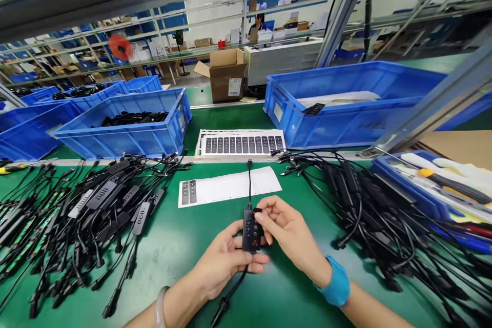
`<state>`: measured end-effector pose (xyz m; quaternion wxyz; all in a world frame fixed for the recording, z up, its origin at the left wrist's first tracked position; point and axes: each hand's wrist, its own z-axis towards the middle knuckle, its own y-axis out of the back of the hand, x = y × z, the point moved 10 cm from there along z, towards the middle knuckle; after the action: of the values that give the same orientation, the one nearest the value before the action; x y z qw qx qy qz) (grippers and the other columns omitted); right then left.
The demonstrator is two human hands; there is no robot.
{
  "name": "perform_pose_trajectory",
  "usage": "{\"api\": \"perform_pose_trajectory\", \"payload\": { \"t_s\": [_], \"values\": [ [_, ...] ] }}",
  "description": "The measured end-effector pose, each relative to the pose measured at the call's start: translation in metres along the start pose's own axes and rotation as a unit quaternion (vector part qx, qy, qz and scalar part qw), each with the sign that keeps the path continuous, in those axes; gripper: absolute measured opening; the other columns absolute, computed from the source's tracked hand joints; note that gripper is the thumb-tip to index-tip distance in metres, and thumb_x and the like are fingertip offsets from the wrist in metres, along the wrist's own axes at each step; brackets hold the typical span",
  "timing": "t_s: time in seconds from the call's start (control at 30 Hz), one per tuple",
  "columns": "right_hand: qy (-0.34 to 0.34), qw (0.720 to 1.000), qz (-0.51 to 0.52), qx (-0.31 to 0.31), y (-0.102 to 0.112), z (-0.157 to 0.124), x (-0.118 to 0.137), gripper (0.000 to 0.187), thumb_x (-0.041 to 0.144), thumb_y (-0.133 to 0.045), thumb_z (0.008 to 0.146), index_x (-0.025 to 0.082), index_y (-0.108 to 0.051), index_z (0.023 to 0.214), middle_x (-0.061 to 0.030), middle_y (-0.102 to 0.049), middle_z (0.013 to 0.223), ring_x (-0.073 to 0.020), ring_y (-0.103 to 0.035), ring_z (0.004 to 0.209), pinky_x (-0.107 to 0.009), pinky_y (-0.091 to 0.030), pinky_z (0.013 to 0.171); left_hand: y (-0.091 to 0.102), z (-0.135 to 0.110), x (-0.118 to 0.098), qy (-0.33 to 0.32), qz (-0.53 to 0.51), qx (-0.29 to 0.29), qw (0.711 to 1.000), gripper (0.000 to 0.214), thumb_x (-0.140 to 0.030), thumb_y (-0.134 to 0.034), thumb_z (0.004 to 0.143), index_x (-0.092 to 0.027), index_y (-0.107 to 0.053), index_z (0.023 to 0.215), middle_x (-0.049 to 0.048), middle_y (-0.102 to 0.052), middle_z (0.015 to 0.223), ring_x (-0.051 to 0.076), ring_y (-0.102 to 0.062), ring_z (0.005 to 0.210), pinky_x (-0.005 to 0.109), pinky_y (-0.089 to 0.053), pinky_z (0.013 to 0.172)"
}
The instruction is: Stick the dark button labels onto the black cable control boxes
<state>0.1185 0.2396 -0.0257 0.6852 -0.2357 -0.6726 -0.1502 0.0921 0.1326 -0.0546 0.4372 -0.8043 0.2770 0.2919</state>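
My left hand (219, 264) holds a small black cable controller (248, 236) from below, thumb and fingers around its lower end. One cable runs up from it to a plug, and another hangs down to a connector. My right hand (290, 236) pinches the top of a black label (255, 234) with printed button marks, at the right side of the controller's face. Whether the label is stuck down along its length, I cannot tell. Behind the hands lies a white label sheet (226, 192) with two dark labels at its left end.
Piles of black cabled controllers lie on the left (102, 195) and right (353, 200). A fuller label sheet (242, 151) lies farther back, between two blue bins (126, 136) (326, 133). A blue tool tray (411, 184) stands at right. A metal post slants across the right side.
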Motion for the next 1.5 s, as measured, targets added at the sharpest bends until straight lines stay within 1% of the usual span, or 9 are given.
{"api": "perform_pose_trajectory", "payload": {
  "t_s": [0.13,0.23,0.4,0.53,0.63,0.73,0.87,1.1,1.5],
  "values": [
    [-0.012,1.000,-0.002,0.014,-0.005,-0.002,-0.002,0.033,0.046,-0.066,0.084,0.015,-0.054,0.090,0.0016,-0.048,0.070,-0.0053,-0.044,0.047,-0.016,-0.043,0.041,-0.005,-0.001,0.001,-0.005,0.003,0.017,1.000,0.061,-0.014,-0.073,0.072,-0.014,-0.051,0.129,0.0157,-0.064,0.111,0.024,-0.067,0.095,0.035,-0.051,0.084],
    [-0.020,1.000,0.007,0.015,-0.005,-0.003,-0.006,0.032,0.044,-0.066,0.084,0.015,-0.054,0.090,0.0017,-0.048,0.070,-0.0052,-0.044,0.047,-0.015,-0.043,0.040,-0.004,0.000,0.003,-0.012,0.005,0.025,1.000,0.061,-0.016,-0.075,0.073,-0.014,-0.051,0.129,0.0165,-0.064,0.111,0.025,-0.067,0.096,0.036,-0.051,0.085],
    [-0.029,0.999,0.017,0.013,-0.004,-0.003,-0.010,0.029,0.042,-0.065,0.085,0.016,-0.053,0.091,0.0020,-0.048,0.072,-0.0046,-0.043,0.047,-0.015,-0.043,0.041,-0.003,0.001,0.005,-0.022,0.008,0.034,0.999,0.060,-0.017,-0.075,0.075,-0.013,-0.051,0.129,0.0174,-0.064,0.112,0.026,-0.067,0.097,0.036,-0.052,0.086],
    [-0.028,0.999,0.005,0.015,-0.003,-0.003,-0.009,0.029,0.041,-0.065,0.086,0.015,-0.054,0.091,0.0021,-0.047,0.071,-0.0050,-0.044,0.048,-0.015,-0.043,0.041,-0.005,0.000,0.004,-0.027,0.009,0.040,0.999,0.058,-0.018,-0.074,0.078,-0.014,-0.050,0.130,0.0170,-0.065,0.110,0.025,-0.067,0.098,0.035,-0.052,0.086],
    [-0.030,0.999,0.005,0.017,-0.003,-0.003,-0.009,0.029,0.042,-0.065,0.086,0.015,-0.054,0.090,0.0026,-0.044,0.069,-0.0058,-0.044,0.048,-0.015,-0.042,0.040,-0.006,0.000,0.004,-0.028,0.011,0.043,0.999,0.055,-0.017,-0.073,0.079,-0.015,-0.052,0.129,0.0168,-0.063,0.113,0.025,-0.067,0.098,0.035,-0.052,0.086],
    [-0.033,0.999,0.009,0.017,-0.002,-0.004,-0.010,0.029,0.042,-0.065,0.086,0.015,-0.054,0.091,0.0026,-0.045,0.068,-0.0059,-0.044,0.048,-0.015,-0.042,0.041,-0.005,0.000,0.005,-0.027,0.013,0.043,0.999,0.056,-0.016,-0.073,0.079,-0.016,-0.051,0.131,0.0167,-0.063,0.116,0.025,-0.067,0.098,0.035,-0.052,0.086],
    [-0.029,0.999,-0.007,0.014,-0.001,-0.005,-0.011,0.026,0.039,-0.064,0.087,0.015,-0.055,0.092,0.0021,-0.046,0.069,-0.0056,-0.045,0.049,-0.015,-0.040,0.042,-0.005,0.001,0.005,-0.024,0.017,0.039,0.999,0.056,-0.016,-0.072,0.080,-0.014,-0.050,0.131,0.0166,-0.064,0.110,0.025,-0.067,0.098,0.035,-0.051,0.087],
    [-0.027,1.000,-0.013,0.010,-0.001,-0.003,-0.011,0.026,0.039,-0.064,0.086,0.015,-0.055,0.091,0.0019,-0.047,0.069,-0.0059,-0.044,0.048,-0.016,-0.039,0.041,-0.005,0.000,0.004,-0.021,0.014,0.037,0.999,0.059,-0.020,-0.073,0.079,-0.015,-0.049,0.132,0.0164,-0.063,0.114,0.026,-0.066,0.099,0.038,-0.050,0.089],
    [-0.045,0.998,-0.042,-0.019,0.001,-0.005,-0.013,0.030,0.041,-0.066,0.080,0.015,-0.057,0.089,0.0014,-0.045,0.066,-0.0083,-0.045,0.049,-0.017,-0.045,0.039,-0.004,0.000,0.008,-0.025,0.035,0.028,0.999,0.065,-0.031,-0.074,0.079,-0.014,-0.046,0.134,0.0169,-0.063,0.115,0.025,-0.066,0.100,0.037,-0.050,0.090]
  ]
}}
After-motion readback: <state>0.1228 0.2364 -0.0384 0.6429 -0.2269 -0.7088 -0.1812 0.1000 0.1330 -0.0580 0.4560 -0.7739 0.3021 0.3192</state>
